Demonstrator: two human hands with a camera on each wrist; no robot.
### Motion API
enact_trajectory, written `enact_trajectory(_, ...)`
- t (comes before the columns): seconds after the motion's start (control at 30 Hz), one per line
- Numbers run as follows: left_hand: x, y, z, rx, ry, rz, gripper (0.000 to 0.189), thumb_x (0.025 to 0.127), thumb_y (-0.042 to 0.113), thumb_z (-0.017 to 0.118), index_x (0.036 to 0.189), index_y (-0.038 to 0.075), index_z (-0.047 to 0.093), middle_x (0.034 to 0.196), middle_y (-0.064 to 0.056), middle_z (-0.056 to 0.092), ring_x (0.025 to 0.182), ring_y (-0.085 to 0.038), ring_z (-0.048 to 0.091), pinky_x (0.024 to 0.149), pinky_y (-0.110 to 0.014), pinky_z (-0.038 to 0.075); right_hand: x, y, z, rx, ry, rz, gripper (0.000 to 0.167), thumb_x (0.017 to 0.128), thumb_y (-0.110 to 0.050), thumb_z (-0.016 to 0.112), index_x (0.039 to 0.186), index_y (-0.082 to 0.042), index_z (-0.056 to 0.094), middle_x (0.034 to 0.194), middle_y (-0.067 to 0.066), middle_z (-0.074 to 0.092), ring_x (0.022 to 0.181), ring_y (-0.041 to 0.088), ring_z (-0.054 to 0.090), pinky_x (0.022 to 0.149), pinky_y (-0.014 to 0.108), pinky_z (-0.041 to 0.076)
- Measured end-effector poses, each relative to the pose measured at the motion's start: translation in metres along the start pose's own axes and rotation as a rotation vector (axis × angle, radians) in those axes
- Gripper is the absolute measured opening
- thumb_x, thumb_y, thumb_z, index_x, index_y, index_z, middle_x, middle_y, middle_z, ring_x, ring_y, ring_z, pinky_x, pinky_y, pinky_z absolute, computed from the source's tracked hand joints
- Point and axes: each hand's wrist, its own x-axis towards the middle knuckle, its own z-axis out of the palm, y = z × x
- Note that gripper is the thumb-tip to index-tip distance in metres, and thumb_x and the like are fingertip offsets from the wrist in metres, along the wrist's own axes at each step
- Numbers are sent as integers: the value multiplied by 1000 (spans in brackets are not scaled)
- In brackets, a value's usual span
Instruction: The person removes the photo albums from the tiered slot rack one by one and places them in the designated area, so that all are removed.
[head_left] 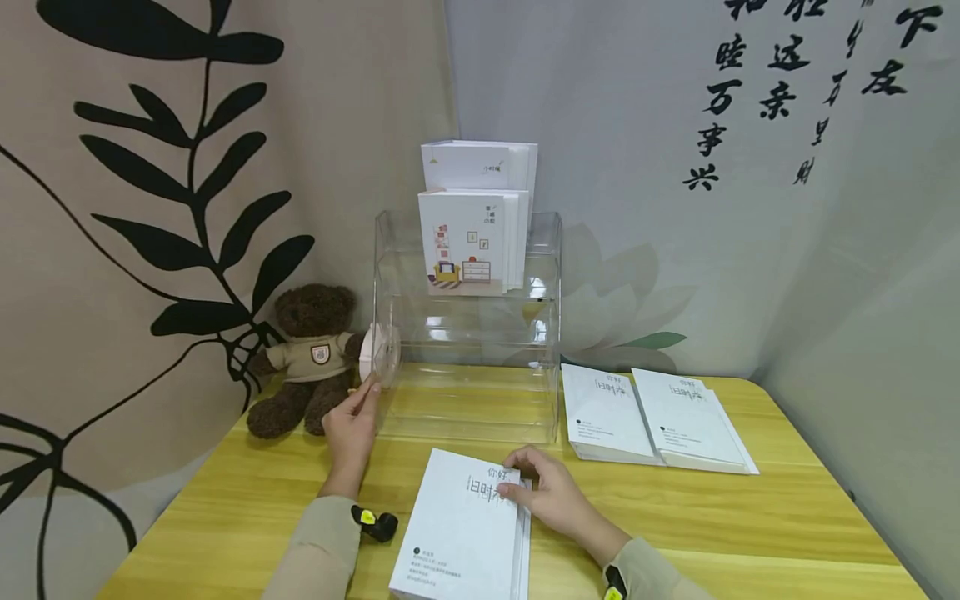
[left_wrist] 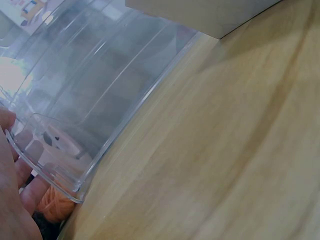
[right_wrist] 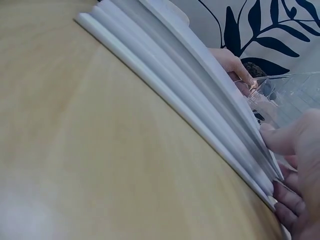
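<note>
My left hand (head_left: 351, 433) grips the left side edge of a clear acrylic display rack (head_left: 472, 430). In the left wrist view, thumb and fingers (left_wrist: 35, 192) lie on either side of the rack's clear side panel (left_wrist: 50, 182). White books (head_left: 450, 521) with dark lettering lie overlapped on the table in front of me. At their top right corner my right hand (head_left: 553, 493) pinches them, thumb on the cover. The right wrist view shows the stacked book edges (right_wrist: 175, 95) and the right fingers (right_wrist: 287, 197) curled at their end.
More white books (head_left: 450, 242) stand on the rack's upper tiers. Two groups of white books, a left one (head_left: 603, 417) and a right one (head_left: 693, 421), lie right of the rack. A brown teddy bear (head_left: 315, 358) sits at its left, beside a pale round object (head_left: 369, 354). Curtains hang behind.
</note>
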Motion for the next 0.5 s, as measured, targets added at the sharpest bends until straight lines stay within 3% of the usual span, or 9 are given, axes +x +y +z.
enact_trajectory(0.1, 1, 0, 0, 3, 2, 10, 25, 94, 44, 71, 119, 41, 74, 105, 8, 76, 88, -4, 70, 73, -12, 48, 1, -2, -1, 0, -14, -11, 39, 91, -35, 76, 120, -12, 64, 112, -8, 67, 108, 17, 62, 95, 37, 50)
enact_trajectory(0.3, 4, -1, 0, -8, 3, 36, 25, 94, 42, 71, 119, 39, 74, 93, 1, 78, 70, -4, 67, 65, -13, 47, 2, -4, -2, -7, -23, -2, 46, 91, -35, 76, 127, -9, 63, 118, -7, 67, 113, 17, 62, 98, 36, 49)
enact_trajectory(0.5, 1, -1, -1, 0, -10, 22, 28, 95, 46, 69, 121, 37, 74, 103, 2, 77, 80, -9, 70, 67, -13, 48, 2, -5, -3, -1, -30, -6, 44, 92, -32, 76, 127, -7, 64, 118, -3, 68, 112, 21, 62, 98, 40, 49)
